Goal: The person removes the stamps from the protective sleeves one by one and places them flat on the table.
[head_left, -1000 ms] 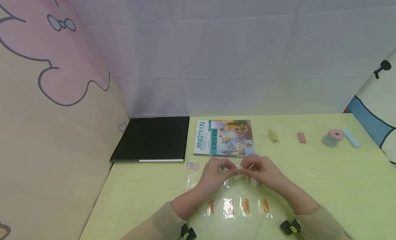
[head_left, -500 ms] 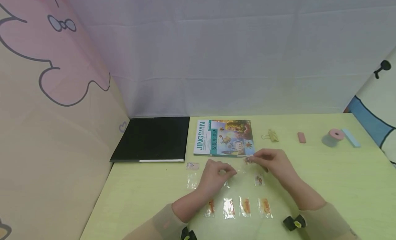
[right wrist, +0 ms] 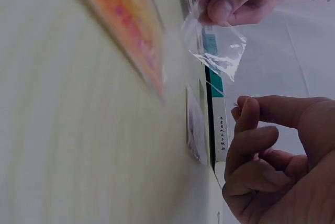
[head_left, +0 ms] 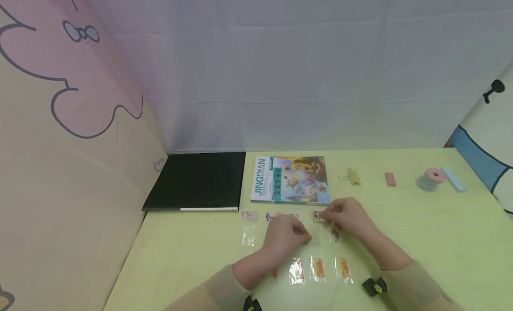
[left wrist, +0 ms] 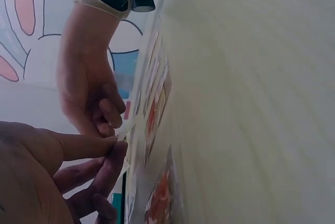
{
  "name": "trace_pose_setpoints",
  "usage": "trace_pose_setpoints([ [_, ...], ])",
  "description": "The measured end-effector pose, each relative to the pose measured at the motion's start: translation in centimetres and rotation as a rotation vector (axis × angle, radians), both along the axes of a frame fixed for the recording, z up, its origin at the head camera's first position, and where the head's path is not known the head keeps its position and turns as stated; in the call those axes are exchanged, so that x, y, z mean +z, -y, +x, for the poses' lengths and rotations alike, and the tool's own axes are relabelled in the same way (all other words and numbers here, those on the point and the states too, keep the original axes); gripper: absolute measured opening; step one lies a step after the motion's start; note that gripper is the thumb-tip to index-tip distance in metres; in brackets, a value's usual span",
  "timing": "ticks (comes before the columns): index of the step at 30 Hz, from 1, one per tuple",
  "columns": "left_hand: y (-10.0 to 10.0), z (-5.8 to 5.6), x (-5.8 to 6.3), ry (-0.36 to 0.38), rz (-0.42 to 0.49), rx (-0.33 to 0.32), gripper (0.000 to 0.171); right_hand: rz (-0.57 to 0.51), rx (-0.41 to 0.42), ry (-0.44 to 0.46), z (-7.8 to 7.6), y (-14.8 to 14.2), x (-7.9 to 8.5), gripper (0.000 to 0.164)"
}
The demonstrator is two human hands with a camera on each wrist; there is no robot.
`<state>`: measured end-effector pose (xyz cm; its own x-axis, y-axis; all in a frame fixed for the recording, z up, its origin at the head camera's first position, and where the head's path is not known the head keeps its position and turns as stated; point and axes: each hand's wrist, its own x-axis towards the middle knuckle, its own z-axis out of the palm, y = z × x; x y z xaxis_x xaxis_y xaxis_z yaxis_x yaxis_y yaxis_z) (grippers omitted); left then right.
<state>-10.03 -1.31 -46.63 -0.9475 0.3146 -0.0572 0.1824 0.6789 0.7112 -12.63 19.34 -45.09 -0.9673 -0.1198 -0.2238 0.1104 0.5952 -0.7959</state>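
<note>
My right hand [head_left: 348, 217] pinches a small printed card [head_left: 315, 216] just in front of the picture book; whether the card touches the table I cannot tell. Thumb and fingertips of my left hand [head_left: 286, 237] pinch a clear plastic sleeve [right wrist: 222, 51], seen hanging in the right wrist view. More small cards [head_left: 250, 216] lie in a row to the left, partly behind the left hand. Near the right hand lies a sleeve with a printed card [head_left: 335, 234] in it. Several sleeves with orange cards [head_left: 318, 267] form a row nearer me.
Behind the hands lie a black folder [head_left: 196, 182] and the picture book [head_left: 290, 179]. Toward the right are a yellow binder clip [head_left: 353, 176], a pink eraser [head_left: 390, 179], a pink-topped spool [head_left: 430, 179] and a light blue strip [head_left: 454, 179]. A clear sleeve [head_left: 248, 235] lies at left.
Both hands were together at one packet; the right hand then drew apart with the card, up and right, and has since lowered it. The left hand has shifted slightly right and down.
</note>
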Motion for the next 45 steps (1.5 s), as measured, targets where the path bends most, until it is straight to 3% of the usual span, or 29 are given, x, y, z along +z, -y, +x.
trace_pose_setpoints([
  [10,-0.6,0.4,-0.3,-0.114,-0.18,0.026,0.018,0.229,0.011,-0.035,0.1,1.1,-0.2,0.02],
  [21,-1.0,0.6,-0.1,-0.097,-0.235,0.062,0.019,0.305,0.013,-0.044,0.3,1.5,-0.3,0.02],
  [26,-1.0,0.7,-0.3,-0.125,-0.24,0.072,0.016,0.318,0.011,-0.028,0.2,1.4,-0.5,0.022],
  [31,-1.0,0.7,-0.3,-0.106,-0.224,0.083,0.016,0.319,0.01,-0.025,0.3,1.4,-0.5,0.022],
  [38,-0.8,0.4,0.2,-0.088,-0.156,0.093,0.015,0.251,0.036,-0.022,0.4,0.6,0.3,0.021],
  [42,-1.3,0.0,0.1,-0.123,-0.146,0.075,0.016,0.244,0.084,-0.061,0.7,-0.5,0.8,0.017],
  [45,-2.3,-0.2,0.1,-0.156,-0.176,0.034,0.02,0.242,0.129,-0.071,1.2,-1.5,0.8,0.022],
])
